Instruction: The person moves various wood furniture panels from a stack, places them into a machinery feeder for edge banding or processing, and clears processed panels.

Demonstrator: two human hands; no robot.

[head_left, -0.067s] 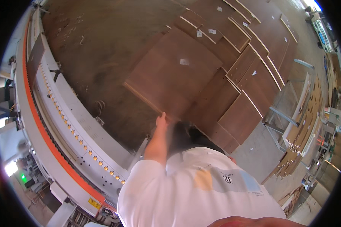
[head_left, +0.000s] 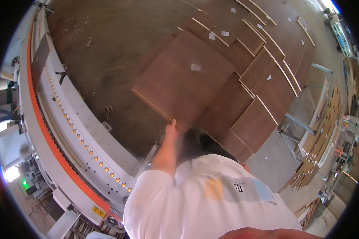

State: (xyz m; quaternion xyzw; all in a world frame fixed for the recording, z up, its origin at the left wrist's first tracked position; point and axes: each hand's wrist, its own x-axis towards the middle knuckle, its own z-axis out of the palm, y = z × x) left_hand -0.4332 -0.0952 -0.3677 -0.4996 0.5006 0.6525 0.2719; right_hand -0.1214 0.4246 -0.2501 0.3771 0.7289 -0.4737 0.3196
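At the panel's near lower corner, a co-worker's hand (head_left: 171, 129) grips the edge of a brown panel (head_left: 185, 85). The thumb lies up along the edge and the fingers are hidden behind the board, so how tightly they close cannot be told. The arm runs down to a white shirt (head_left: 211, 199), with dark hair (head_left: 201, 143) just above the collar. A bit of skin (head_left: 245, 167) shows right of the shoulder, too small to tell what it is.

The wearer's own left hand and right hand do not show clearly. Only a reddish blur (head_left: 259, 233) crosses the lower edge, and its grip cannot be told.

The panel is tilted, its pale edge toward the lower left and a small white label (head_left: 195, 67) near its top. It partly covers a stack (head_left: 267, 75) of like brown boards with pale edges, spread over the upper right.

Left of it is bare brown floor (head_left: 115, 51). Further left a long white machine (head_left: 64, 119) curves along the view, with an orange stripe (head_left: 48, 139) and a row of yellow rollers (head_left: 87, 148). At the far right stand a grey metal frame (head_left: 303, 124) and piles of pale wood strips (head_left: 321, 145).
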